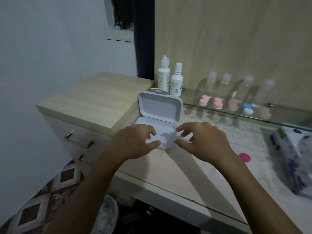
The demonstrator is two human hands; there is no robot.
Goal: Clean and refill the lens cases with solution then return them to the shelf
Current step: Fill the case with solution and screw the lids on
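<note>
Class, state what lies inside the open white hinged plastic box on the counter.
The white hinged plastic box shows only a bare white interior; the left hand covers its left front part, so anything there is hidden.

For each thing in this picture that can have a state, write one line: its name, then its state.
white box: lid open, upright
left hand: fingers touching the box base
right hand: fingers spread beside box
solution bottles: upright, capped
pink cap: loose on counter
lens cases: on glass shelf

An open box (158, 125) sat on the counter (194, 174) between two hands; two bottles (170, 80) stood behind it, lens cases (217, 103) on the shelf (236, 112) to the right.
</note>
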